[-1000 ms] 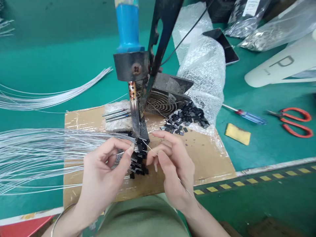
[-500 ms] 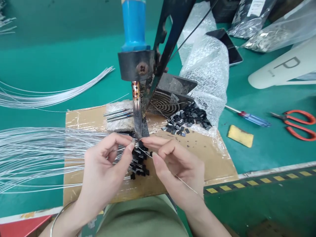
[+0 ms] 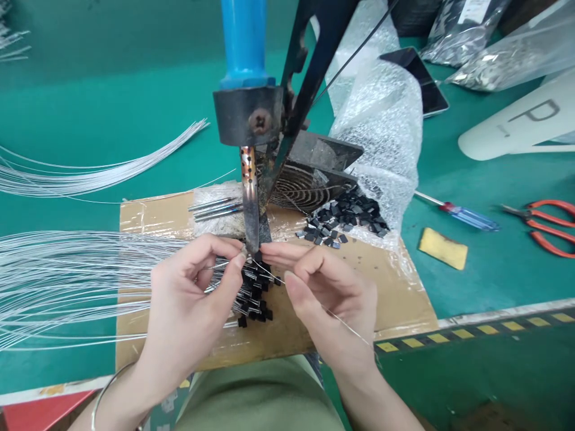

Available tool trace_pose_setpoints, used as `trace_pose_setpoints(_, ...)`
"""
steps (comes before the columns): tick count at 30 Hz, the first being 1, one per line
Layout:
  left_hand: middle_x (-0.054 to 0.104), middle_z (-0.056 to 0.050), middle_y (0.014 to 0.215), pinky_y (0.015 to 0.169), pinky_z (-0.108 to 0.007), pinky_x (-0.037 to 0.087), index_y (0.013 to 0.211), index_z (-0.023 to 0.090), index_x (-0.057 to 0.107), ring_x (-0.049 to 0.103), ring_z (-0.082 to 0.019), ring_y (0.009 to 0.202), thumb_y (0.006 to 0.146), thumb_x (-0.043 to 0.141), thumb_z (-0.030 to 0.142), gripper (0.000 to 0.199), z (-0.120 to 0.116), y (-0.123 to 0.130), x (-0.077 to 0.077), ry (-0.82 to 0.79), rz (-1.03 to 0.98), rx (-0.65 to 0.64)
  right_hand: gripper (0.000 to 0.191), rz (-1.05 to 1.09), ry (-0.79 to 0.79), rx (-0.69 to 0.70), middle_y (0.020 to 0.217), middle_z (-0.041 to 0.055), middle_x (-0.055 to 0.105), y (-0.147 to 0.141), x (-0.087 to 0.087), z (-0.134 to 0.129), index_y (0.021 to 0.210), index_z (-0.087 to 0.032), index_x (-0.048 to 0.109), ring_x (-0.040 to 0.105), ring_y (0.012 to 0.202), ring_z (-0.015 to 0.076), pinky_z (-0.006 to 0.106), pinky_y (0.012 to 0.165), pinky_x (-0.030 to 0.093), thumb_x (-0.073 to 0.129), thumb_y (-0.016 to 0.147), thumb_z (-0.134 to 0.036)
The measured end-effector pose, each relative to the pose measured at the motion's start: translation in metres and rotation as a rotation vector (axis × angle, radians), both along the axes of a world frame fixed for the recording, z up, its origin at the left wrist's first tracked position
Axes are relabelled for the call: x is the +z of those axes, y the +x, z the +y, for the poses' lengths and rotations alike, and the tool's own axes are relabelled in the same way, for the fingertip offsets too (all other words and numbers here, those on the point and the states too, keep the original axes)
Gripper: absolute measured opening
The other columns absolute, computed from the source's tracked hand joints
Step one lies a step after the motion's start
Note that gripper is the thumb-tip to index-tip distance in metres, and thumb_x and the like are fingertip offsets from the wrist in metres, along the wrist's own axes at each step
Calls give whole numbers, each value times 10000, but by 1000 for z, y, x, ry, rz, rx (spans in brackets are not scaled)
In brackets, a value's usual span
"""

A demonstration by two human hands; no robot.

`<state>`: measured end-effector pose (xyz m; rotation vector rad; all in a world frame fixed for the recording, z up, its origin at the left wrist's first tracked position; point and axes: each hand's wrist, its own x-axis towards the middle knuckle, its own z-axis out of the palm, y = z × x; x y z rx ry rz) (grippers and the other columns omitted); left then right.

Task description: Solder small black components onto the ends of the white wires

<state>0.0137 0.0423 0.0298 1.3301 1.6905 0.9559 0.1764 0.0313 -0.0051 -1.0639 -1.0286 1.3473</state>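
A soldering iron with a blue handle (image 3: pixel 245 45) is clamped upright, its tip (image 3: pixel 252 230) pointing down between my hands. My left hand (image 3: pixel 197 287) pinches a thin wire and a tiny part just left of the tip; the small part is hard to make out. On the right of the tip, my right hand (image 3: pixel 335 296) has a thin solder wire (image 3: pixel 345 325) running through its curled fingers toward the tip. Beneath the hands lie several white wires (image 3: pixel 81 263) ending in black connectors (image 3: pixel 257 299), on a cardboard sheet (image 3: pixel 395 299).
Loose black pieces (image 3: pixel 350 215) lie by a dark fan (image 3: pixel 309 182) and bubble wrap (image 3: pixel 381 120). To the right are a screwdriver (image 3: pixel 469 216), a yellow sponge (image 3: pixel 443 248), red-handled cutters (image 3: pixel 550 224) and a white cup (image 3: pixel 512 123). Another wire bundle (image 3: pixel 112 173) lies left.
My right hand has shifted slightly right, away from the tip. My left hand stays almost in place, still pinching. The view has moved a little.
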Motion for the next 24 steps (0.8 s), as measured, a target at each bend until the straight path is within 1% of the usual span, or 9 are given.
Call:
trace_pose_setpoints(10, 687, 43, 752, 463, -236, 255, 768, 219, 705, 321, -69, 509, 860, 694, 140, 122, 0, 0, 3, 7, 0, -3, 236, 16, 4, -5, 1207, 36, 846, 0, 0, 0, 780, -228, 676, 819, 1116, 191, 318, 1068, 632, 700, 963, -81)
trace_pose_setpoints(16, 715, 41, 790, 481, -250, 269, 791, 226, 722, 347, -73, 519, 865, 716, 148, 108, 0, -1, 1, -2, -4, 3, 238, 14, 6, -12, 1185, 36, 848, -1, 1, 0, 775, -228, 675, 824, 1093, 185, 306, 1050, 637, 698, 976, -101)
trace_pose_setpoints(20, 735, 32, 834, 498, -260, 287, 807, 228, 727, 380, -77, 534, 876, 722, 156, 100, -2, -2, -1, -8, -10, 0, 237, 14, 0, -5, 1192, 43, 847, -1, 1, 0, 780, -232, 675, 820, 1108, 203, 343, 1057, 642, 698, 968, -89)
trace_pose_setpoints(24, 729, 33, 831, 500, -268, 276, 810, 225, 730, 348, -77, 533, 886, 720, 155, 104, -3, -3, 0, 3, -2, -5, 240, 7, -7, -10, 1182, 53, 850, -1, 1, 0, 778, -234, 670, 825, 1096, 224, 384, 1050, 653, 696, 954, -73)
